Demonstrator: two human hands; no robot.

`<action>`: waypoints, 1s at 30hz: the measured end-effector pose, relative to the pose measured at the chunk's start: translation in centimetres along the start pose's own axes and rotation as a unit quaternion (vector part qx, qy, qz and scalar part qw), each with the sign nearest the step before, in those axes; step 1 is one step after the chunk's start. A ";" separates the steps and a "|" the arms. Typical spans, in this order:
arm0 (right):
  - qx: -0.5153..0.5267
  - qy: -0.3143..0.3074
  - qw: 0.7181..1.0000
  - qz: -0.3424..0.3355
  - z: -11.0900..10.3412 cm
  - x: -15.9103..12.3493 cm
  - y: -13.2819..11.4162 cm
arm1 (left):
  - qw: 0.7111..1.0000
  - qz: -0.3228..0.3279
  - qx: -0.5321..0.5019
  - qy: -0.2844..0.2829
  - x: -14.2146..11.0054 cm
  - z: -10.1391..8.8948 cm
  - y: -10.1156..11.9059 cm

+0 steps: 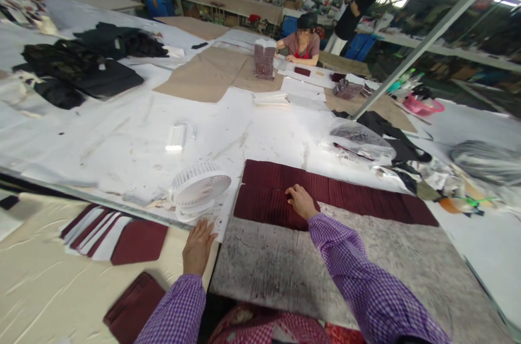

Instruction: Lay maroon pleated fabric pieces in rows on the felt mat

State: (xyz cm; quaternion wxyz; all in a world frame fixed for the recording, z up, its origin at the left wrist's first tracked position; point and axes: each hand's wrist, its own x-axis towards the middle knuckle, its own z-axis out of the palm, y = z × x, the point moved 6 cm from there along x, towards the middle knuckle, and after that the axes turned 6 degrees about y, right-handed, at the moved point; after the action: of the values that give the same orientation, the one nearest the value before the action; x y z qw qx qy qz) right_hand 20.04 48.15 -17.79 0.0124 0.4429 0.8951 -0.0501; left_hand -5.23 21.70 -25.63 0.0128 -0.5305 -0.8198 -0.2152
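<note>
My right hand [302, 202] rests on the lower row of overlapping maroon fabric pieces [260, 205]. Its fingers are bent and a little apart, with the tips on the cloth; no piece is seen lifted in them. A longer row of maroon pieces [358, 195] lies just behind, on the same grey mottled board [277, 262]. My left hand [198, 246] lies with fingers stretched out at the white table's front edge, holding nothing. Close beyond its fingertips stands a small white fan [201, 189].
Left of me, a cream-covered surface [36, 268] bears fanned maroon and white pieces [101, 233] and a folded maroon item [136, 306]. A metal pole [431, 40] slants across the right. Plastic wrap [358, 140] and dark cloth [81, 56] lie farther back. A co-worker [303, 43] sits opposite.
</note>
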 end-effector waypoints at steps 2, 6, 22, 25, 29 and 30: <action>0.021 0.017 1.000 -0.011 0.4 -0.9 -0.3 | 1.000 0.003 0.001 0.001 0.0 0.1 0.0; 0.051 0.047 0.997 -0.030 0.6 -3.1 -0.9 | 1.000 0.005 0.003 0.002 0.0 0.2 -0.1; 0.082 0.116 0.963 0.227 0.8 -7.0 9.0 | 1.000 0.020 -0.005 0.016 -0.2 0.6 -0.5; 0.096 0.078 0.958 0.257 1.4 -6.5 9.7 | 1.000 0.021 -0.006 0.013 -0.3 0.7 -0.6; 0.097 0.048 0.955 0.275 1.4 -6.1 9.9 | 1.000 0.022 -0.010 0.012 -0.3 0.8 -0.8; 0.094 0.042 0.955 0.276 1.3 -6.0 10.0 | 1.000 0.023 -0.012 0.013 -0.4 0.9 -0.8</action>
State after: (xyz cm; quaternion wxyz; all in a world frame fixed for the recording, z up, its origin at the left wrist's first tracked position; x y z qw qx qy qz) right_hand 31.56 49.25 -19.49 -0.0534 0.6739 0.7286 -0.1101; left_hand -5.58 21.43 -26.76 0.0220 -0.5462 -0.8046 -0.2318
